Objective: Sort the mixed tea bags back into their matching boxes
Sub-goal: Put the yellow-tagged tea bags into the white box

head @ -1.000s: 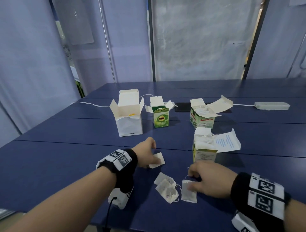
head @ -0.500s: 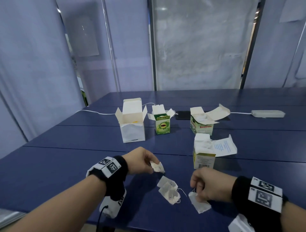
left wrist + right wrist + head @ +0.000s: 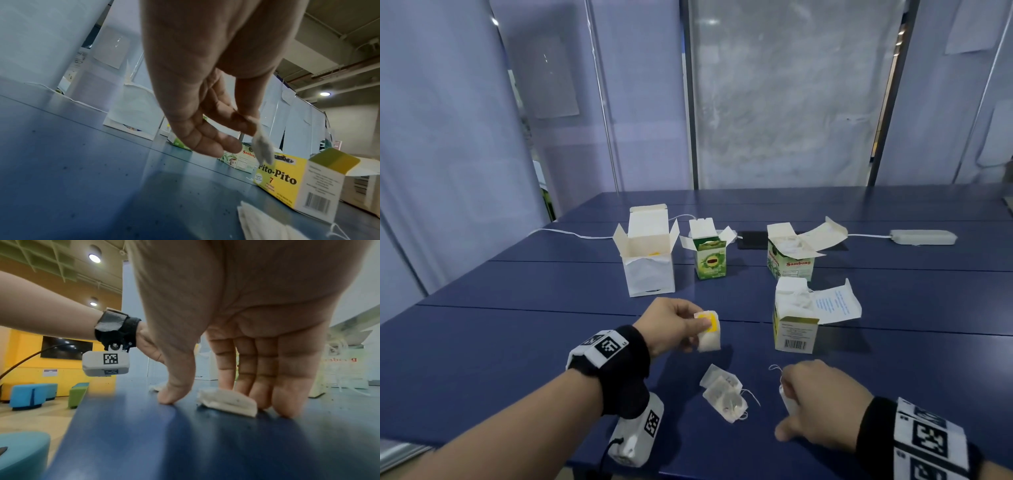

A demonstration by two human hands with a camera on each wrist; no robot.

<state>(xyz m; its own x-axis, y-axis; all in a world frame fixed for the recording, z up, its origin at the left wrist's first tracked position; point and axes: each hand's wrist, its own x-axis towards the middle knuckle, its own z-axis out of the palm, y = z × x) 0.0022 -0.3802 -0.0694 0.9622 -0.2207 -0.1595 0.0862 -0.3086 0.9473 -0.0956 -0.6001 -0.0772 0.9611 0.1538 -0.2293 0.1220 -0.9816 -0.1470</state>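
My left hand (image 3: 690, 325) is raised over the blue table (image 3: 482, 359). It pinches a white tea bag with a yellow tag (image 3: 708, 331) between thumb and fingers; in the left wrist view this bag (image 3: 263, 146) hangs from the fingertips. My right hand (image 3: 811, 401) is down on the table with straight fingers, their tips against another white tea bag (image 3: 228, 400), and the thumb apart from it. Four open boxes stand beyond: a white box (image 3: 649, 270), a green tea box (image 3: 710, 262), a Sambong box (image 3: 791, 265) and a yellow Pito-Pito box (image 3: 796, 329).
A small pile of loose tea bags with strings (image 3: 726, 394) lies between my hands. A white cable (image 3: 571, 233) and a white power strip (image 3: 923, 237) lie along the far side, with a dark flat device (image 3: 751, 235) behind the boxes. The table's near edge is just under my wrists.
My left hand has lifted its tea bag higher and turned it, so the yellow tag now faces me. My right hand has lowered its bag onto the table and straightened its fingers.
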